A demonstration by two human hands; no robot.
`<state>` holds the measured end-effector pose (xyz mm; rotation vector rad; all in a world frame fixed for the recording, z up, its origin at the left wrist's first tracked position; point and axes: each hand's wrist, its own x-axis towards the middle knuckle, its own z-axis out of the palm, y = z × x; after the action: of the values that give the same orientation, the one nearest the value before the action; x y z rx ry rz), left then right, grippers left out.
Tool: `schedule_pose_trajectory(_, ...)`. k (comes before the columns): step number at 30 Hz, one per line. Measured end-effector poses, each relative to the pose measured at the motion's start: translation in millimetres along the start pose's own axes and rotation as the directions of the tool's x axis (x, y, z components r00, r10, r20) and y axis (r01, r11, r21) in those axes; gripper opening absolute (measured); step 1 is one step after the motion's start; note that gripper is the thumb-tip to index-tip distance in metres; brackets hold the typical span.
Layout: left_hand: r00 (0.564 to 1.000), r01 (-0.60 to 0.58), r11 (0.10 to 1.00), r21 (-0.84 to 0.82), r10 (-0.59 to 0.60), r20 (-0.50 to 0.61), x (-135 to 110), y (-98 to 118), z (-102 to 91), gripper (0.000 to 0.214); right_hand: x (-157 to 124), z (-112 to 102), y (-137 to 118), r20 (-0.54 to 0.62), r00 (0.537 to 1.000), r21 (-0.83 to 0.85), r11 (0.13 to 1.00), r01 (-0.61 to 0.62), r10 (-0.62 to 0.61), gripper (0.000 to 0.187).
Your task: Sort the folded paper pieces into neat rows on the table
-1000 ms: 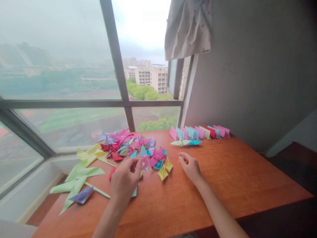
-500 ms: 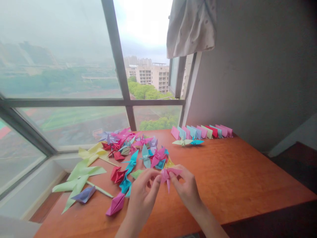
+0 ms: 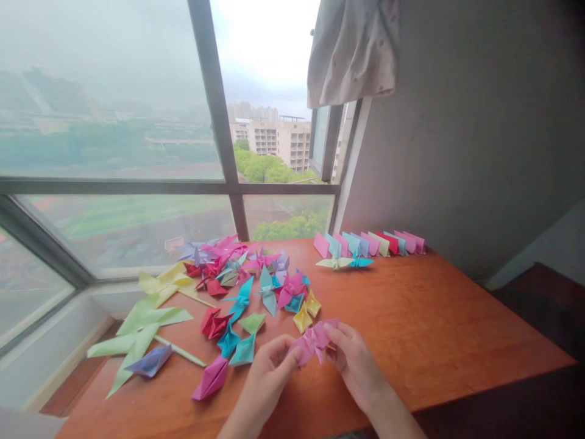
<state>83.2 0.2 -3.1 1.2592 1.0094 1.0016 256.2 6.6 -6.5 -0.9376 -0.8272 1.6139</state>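
A pink origami crane [image 3: 314, 341] is held above the front of the wooden table, its wings spread to either side. My left hand [image 3: 277, 364] pinches the left wing between thumb and fingers. On the other wing, my right hand [image 3: 350, 356] has its thumb on top and its fingers curled behind, partly hidden. Just beyond the crane lie yellow folded paper pieces [image 3: 302, 318]. To the left of my left hand are a teal folded paper piece [image 3: 243, 350] and a magenta one [image 3: 211, 379].
Many coloured paper cranes [image 3: 233, 259] are heaped by the window. Green [image 3: 139, 332] and yellow [image 3: 168, 283] pinwheels lie at left. Folded paper cards [image 3: 370, 244] stand in a row at the back right, behind a pale green crane [image 3: 336, 263] and a blue one [image 3: 361, 261].
Both hands have come nearer with the crane, uncovering the yellow pieces behind it. The left hand now grips its wing, and the wings are spread wider. The view has shifted slightly.
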Motion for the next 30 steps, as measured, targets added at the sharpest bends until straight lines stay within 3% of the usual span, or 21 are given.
schedule_pose_trajectory(3,0.998,0.058,0.993,-0.104,-0.061,-0.032,-3.6,-4.3,0.3,0.046,1.7,-5.7,0.7,0.003,0.996,0.189,0.977,-0.093,0.094,0.026)
schedule_pose_trajectory(6,0.990,0.086,0.980,-0.178,-0.104,-0.095,-6.7,-8.7,1.2,0.046,6.6,-13.2,2.6,-0.107,0.984,0.255,0.960,-0.114,0.145,0.027)
schedule_pose_trajectory(8,0.985,0.088,0.976,-0.200,-0.116,-0.132,-7.3,-10.9,1.9,0.046,8.1,-17.3,3.6,-0.211,0.974,0.162,0.986,-0.049,0.083,0.029)
schedule_pose_trajectory(10,0.977,0.076,0.977,-0.200,-0.113,-0.180,-7.1,-11.9,2.6,0.046,5.4,-19.2,4.3,-0.297,0.949,-0.080,0.993,0.090,-0.110,0.030)
schedule_pose_trajectory(12,0.968,0.053,0.979,-0.195,-0.098,-0.229,-6.6,-11.5,3.2,0.046,-1.8,-18.2,5.4,-0.280,0.886,-0.381,0.890,0.252,-0.370,0.029)
schedule_pose_trajectory(14,0.964,0.040,0.981,-0.189,-0.088,-0.251,-6.4,-10.9,3.7,0.044,-10.8,-14.6,8.1,-0.108,0.827,-0.618,0.689,0.380,-0.552,0.021)
schedule_pose_trajectory(17,0.973,0.046,0.986,-0.159,-0.080,-0.217,-6.8,-13.3,3.7,0.043,-19.6,-6.5,15.6,0.231,0.769,-0.770,0.371,0.518,-0.596,0.007)
schedule_pose_trajectory(20,0.984,0.036,0.994,-0.107,-0.054,-0.170,-7.1,-20.8,3.1,0.044,-18.2,0.8,22.4,0.357,0.725,-0.822,0.171,0.543,-0.589,0.003)
schedule_pose_trajectory(25,0.990,0.031,0.999,-0.045,-0.037,-0.137,-8.0,-29.7,2.2,0.043,-6.7,-3.9,14.9,0.325,0.716,-0.878,0.083,0.471,-0.618,0.013)
schedule_pose_trajectory(27,0.993,0.036,0.999,-0.014,-0.037,-0.108,-8.9,-29.1,2.3,0.043,0.4,-18.7,3.4,0.285,0.712,-0.902,0.073,0.426,-0.642,0.016)
schedule_pose_trajectory(30,0.997,0.043,0.998,0.042,-0.040,-0.066,-11.0,-26.3,3.1,0.043,18.0,-59.7,-20.8,0.173,0.676,-0.953,0.050,0.298,-0.716,0.021)
